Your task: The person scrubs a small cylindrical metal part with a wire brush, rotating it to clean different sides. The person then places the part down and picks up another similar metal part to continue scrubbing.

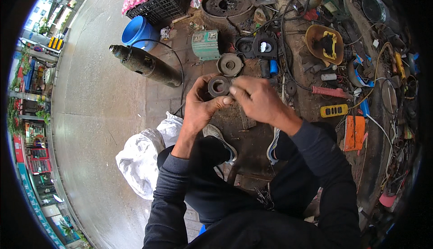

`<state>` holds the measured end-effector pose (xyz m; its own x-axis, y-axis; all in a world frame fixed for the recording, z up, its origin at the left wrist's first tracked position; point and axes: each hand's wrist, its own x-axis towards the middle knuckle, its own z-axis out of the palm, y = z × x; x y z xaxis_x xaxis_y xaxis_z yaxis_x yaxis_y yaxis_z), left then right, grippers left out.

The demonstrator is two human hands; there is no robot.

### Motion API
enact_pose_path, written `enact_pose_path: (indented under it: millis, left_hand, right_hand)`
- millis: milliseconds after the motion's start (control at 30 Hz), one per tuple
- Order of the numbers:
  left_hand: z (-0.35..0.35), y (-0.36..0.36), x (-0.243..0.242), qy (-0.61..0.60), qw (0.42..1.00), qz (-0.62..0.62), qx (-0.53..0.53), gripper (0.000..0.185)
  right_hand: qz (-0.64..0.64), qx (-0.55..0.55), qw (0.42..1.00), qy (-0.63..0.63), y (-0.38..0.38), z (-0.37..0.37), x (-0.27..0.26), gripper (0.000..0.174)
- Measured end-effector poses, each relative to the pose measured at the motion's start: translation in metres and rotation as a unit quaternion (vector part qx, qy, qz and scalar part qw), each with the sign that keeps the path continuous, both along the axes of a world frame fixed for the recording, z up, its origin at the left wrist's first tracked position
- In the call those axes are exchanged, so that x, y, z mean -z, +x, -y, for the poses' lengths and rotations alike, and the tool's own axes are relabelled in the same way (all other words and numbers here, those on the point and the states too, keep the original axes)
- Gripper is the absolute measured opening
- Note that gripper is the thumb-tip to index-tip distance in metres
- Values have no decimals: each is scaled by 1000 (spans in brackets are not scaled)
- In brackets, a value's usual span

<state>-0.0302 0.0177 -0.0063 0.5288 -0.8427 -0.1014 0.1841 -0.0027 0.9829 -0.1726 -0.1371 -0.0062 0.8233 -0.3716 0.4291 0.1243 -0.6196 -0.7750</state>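
Note:
My left hand (199, 105) is closed around a round, greasy metal part with a ring-shaped end (212, 86), held above the pavement between my feet. The ring's opening faces up, and my fingers hide most of the part's side. At its right edge, the bent thumb and fingers of my right hand (262, 96) meet; anything pinched there is hidden. Just beyond my hands lies a round grey motor end cover (230, 65). Behind that cover rests a green motor housing (204, 46), with a black square housing (265, 47) to its right.
A dark metal cylinder (149, 64) and a blue bucket (137, 32) stand at the left. Farther back is a rusty wheel rim (209, 8). Cables, a yellow power strip (333, 110) and an orange box (354, 132) crowd the right. White sacks (140, 161) lie by my left leg.

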Motion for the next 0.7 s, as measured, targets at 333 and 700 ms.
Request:
enact_pose_path:
  millis: [333,700]
  left_hand:
    - [-3,5,-8,-77,982,-129,113,80]
    - [-4,6,-13,-61,988,-123,75,81]
  right_hand:
    - [-50,17,993,107,2,0,0,22]
    - [-78,33,987,140,-3,2,-4,23]
